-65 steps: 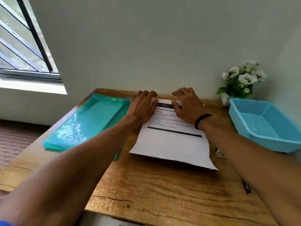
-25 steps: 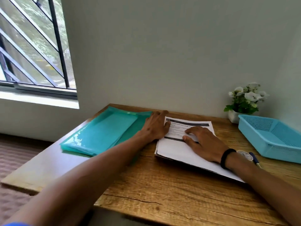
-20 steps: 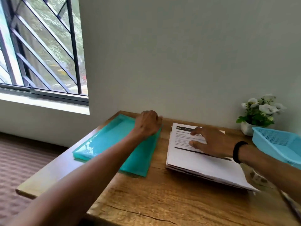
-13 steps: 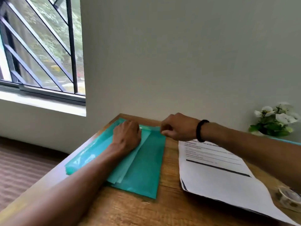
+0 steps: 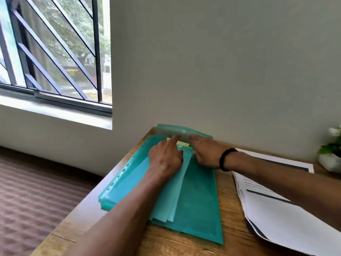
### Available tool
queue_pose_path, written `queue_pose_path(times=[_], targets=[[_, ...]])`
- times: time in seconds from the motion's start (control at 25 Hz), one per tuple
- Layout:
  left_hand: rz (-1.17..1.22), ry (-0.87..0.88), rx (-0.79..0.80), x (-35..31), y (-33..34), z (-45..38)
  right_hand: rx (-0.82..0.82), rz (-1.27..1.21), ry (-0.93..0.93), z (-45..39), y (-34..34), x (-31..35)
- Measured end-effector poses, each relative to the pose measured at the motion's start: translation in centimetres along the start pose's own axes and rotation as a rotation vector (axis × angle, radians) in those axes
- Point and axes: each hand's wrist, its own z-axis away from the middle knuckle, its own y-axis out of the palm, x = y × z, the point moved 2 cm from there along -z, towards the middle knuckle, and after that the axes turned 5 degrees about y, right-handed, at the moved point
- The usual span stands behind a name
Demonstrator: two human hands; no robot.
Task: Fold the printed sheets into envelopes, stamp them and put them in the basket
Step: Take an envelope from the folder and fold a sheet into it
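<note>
Both hands work at the far end of a teal plastic folder [image 5: 199, 206] lying on the wooden table [image 5: 228, 206]. From the head camera, the left hand [image 5: 166, 156] lies flat on the pale green envelopes [image 5: 166, 196] spilling from the folder, index finger stretched toward a cream slip [image 5: 181, 143] at the folder's mouth. The right hand [image 5: 204, 152] rests beside it with fingers extended — reaching under the raised flap [image 5: 182, 131]; whether it pinches anything I cannot tell. Printed sheets [image 5: 276, 209] lie stacked to the right, apart from the folder. A potted plant [image 5: 330, 154] stands at the far right edge.
</note>
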Motion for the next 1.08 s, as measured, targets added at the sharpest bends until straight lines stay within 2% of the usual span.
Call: queue_pose_path(times=[0.12, 0.24, 0.4, 0.52, 0.6, 0.84, 1.0, 1.08], targets=[[0.044, -0.056, 0.005, 0.0, 0.0, -0.2, 0.001, -0.120, 0.075, -2.6, -0.5, -0.2], [0.050, -0.079, -0.025, 0.2, 0.2, -0.2, -0.038, -0.349, 0.199, -4.3, -1.0, -0.2], [0.123, -0.092, -0.074, 0.7, -0.1, -0.7, 0.073, -0.602, 0.304, -5.9, -1.9, -0.5], [0.013, -0.108, -0.123, 1.8, -0.5, -1.0, 0.188, -0.649, 0.336, -6.4, -2.3, -0.4], [-0.048, -0.130, -0.073, 2.4, -0.5, -1.2, 0.237, -0.630, 0.338, -6.7, -2.5, -0.6], [0.033, -0.177, 0.203, 3.8, -1.5, -1.0, 0.279, -0.808, 0.365, -6.8, -3.4, -1.8], [0.040, -0.242, 0.238, 4.3, -1.5, 0.4, 0.290, -0.830, 0.270, -5.8, -3.5, -1.5], [0.029, -0.234, 0.238, 4.4, -1.6, 0.9, 0.223, -0.844, 0.247, -5.5, -3.8, -1.4]])
